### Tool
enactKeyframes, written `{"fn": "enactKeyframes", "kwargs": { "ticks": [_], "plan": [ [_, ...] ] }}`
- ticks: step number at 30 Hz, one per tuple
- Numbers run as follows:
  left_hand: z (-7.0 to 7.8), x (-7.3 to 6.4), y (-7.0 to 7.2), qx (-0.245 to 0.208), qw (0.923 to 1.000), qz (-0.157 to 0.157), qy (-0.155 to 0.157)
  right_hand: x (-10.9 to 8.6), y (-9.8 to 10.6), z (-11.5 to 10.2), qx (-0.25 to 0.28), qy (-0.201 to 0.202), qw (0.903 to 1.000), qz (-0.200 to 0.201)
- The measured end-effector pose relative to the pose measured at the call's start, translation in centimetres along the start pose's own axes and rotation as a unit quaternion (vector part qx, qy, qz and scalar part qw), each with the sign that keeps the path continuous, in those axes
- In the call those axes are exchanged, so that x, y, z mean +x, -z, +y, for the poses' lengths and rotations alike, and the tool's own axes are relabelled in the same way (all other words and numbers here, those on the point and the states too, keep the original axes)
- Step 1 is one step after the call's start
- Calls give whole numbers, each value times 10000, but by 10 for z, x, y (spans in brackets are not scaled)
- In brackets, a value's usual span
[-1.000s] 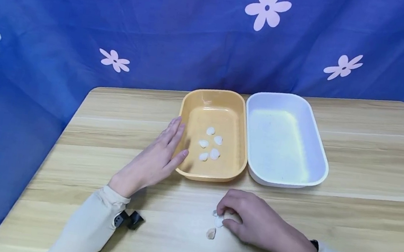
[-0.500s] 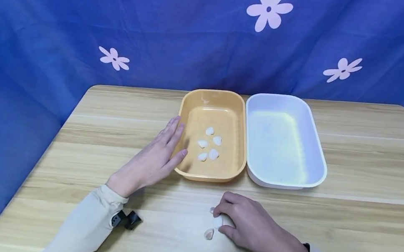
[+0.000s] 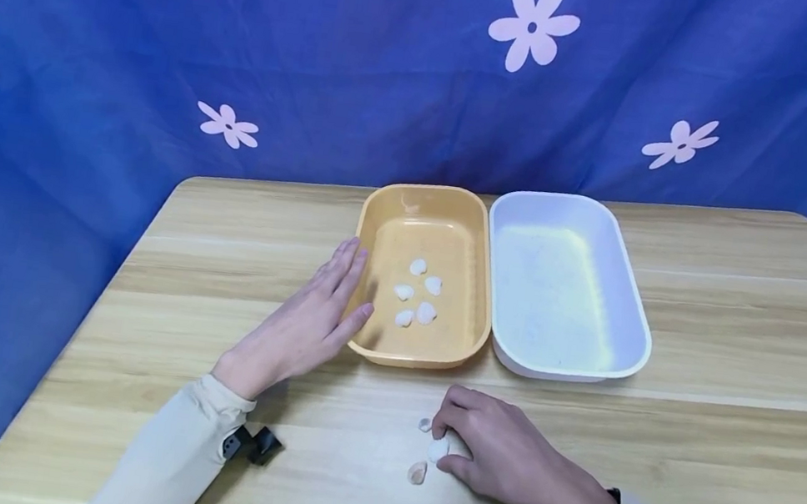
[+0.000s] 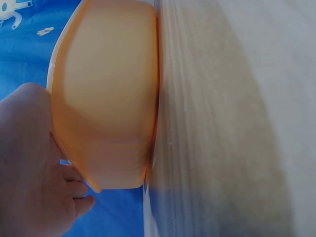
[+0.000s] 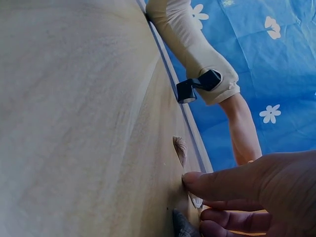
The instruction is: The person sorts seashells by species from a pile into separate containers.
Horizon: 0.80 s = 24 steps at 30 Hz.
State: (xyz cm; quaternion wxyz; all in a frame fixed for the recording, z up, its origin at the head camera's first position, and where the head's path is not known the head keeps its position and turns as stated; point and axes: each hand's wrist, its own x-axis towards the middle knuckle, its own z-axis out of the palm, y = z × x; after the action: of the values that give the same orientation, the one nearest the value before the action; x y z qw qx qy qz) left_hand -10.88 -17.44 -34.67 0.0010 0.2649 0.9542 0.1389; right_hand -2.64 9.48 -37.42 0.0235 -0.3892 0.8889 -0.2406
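Observation:
My left hand [image 3: 300,323] lies along the near-left side of an orange tray [image 3: 480,329], its fingers extended at the rim. Several white seashells [image 3: 426,313] lie on the tray floor. On the table in front, my right hand [image 3: 510,454] pinches at a white seashell [image 3: 438,450] between thumb and curled fingers; another pale piece shows partly under the fingers. Close by are a small grey shell [image 3: 425,424] and a brownish shell [image 3: 417,472]. In the right wrist view the thumb meets the edge of the white shell [image 5: 196,201], beside a ribbed shell [image 5: 180,149].
A white tray [image 3: 644,349] stands against the orange one on its right. Both sit toward the back of the wooden table [image 3: 742,327]. A blue curtain [image 3: 366,62] with flowers hangs behind. A small black device [image 3: 255,444] is at my left wrist.
My right fingers have shifted slightly around the white seashell, and the small grey shell shows more plainly beside them. The left hand stays at the orange tray; the shells inside keep their places.

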Motion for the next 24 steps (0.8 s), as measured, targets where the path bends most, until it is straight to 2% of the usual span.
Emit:
{"fn": "enactKeyframes", "kwargs": {
  "ticks": [6, 13, 24],
  "plan": [
    [0, -2, -1, 33, 10000, 47, -22, -1, 2, -2, -139, 159, 9998, 29],
    [0, -2, -3, 64, 10000, 69, -22, -3, 7, -6, 3, 352, 9993, 149],
    [0, 0, -5, 72, 10000, 59, -9, 0, 18, -9, 176, 311, 9990, 279]
  ]
}}
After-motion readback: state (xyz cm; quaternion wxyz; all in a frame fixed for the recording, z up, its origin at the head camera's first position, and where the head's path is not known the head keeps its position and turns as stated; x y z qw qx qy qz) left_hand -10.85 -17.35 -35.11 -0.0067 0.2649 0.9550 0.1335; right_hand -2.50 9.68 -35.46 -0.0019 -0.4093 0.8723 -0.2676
